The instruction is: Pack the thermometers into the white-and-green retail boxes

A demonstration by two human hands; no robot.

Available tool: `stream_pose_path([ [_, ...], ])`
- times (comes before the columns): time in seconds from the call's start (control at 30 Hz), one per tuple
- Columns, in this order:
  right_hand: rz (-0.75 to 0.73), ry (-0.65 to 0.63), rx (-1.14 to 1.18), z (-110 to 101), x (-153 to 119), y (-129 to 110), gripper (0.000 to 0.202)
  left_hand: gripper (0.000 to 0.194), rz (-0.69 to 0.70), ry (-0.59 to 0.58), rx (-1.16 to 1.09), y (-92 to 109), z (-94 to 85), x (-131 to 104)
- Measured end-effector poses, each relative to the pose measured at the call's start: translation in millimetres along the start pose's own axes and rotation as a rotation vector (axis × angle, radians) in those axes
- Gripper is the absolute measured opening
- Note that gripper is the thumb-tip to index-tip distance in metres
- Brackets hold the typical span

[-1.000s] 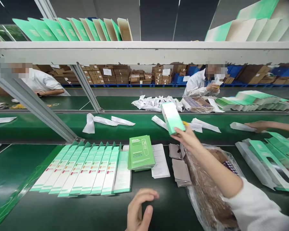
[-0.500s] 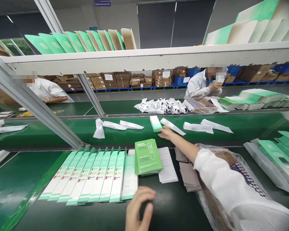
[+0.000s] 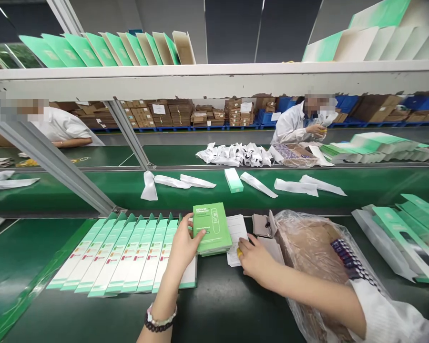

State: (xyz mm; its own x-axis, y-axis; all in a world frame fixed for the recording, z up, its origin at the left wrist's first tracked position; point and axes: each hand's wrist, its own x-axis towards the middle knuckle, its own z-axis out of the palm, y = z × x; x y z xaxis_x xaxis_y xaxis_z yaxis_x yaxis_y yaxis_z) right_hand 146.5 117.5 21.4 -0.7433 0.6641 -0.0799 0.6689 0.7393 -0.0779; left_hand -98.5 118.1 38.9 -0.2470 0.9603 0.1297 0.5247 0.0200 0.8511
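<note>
My left hand [image 3: 186, 240] grips the left edge of the top green booklet [image 3: 210, 226] of a small pile, thumb on the cover and fingers at the side. To the right, the fingers of my right hand [image 3: 255, 259] are bent over the edge of a printed white leaflet [image 3: 237, 233], pinching it; a yellow cover sits on one finger. Grey-brown pouches [image 3: 262, 225] lie just beyond that hand, partly hidden by it. A row of green-and-white boxes [image 3: 132, 255] leans to the left of my left hand.
A plastic-lined carton [image 3: 307, 247] stands on the right, near open green boxes [image 3: 411, 238]. Along the green belt [image 3: 186, 197] lie white strips [image 3: 259, 185] and one small box [image 3: 233, 180]. A shelf [image 3: 214, 81] crosses above. Two people in white work opposite.
My right hand has drawn back from the small box, which stays on the belt, to the white leaflets. My left hand has moved forward and taken hold of a green booklet.
</note>
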Motion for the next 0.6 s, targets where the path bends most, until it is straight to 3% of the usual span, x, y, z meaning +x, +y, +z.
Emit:
stream_pose_path([
  [0.07, -0.063, -0.017, -0.089, 11, -3, -7, 0.018, 0.064, -0.032, 0.027, -0.050, -6, -5.0, 1],
  [0.27, -0.170, 0.033, -0.223, 37, -20, -16, 0.021, 0.056, -0.103, -0.016, -0.384, -7, -22.2, -3],
  [0.37, -0.229, 0.049, -0.226, 34, -29, -21, 0.019, 0.056, -0.149, -0.002, -0.540, 0, -29.0, -18],
  [0.43, -0.259, 0.046, -0.211, 18, -38, -20, 0.019, 0.055, -0.207, 0.007, -0.701, 6, -31.8, -32],
  [0.5, -0.227, 0.172, -0.165, -9, -51, -12, 0.018, 0.056, -0.288, -0.003, -0.909, 10, -31.4, -47],
  [0.6, -0.051, 0.658, -0.026, -56, -80, 5, 0.019, 0.064, -0.398, -0.087, -1.165, 17, -20.2, -68],
])
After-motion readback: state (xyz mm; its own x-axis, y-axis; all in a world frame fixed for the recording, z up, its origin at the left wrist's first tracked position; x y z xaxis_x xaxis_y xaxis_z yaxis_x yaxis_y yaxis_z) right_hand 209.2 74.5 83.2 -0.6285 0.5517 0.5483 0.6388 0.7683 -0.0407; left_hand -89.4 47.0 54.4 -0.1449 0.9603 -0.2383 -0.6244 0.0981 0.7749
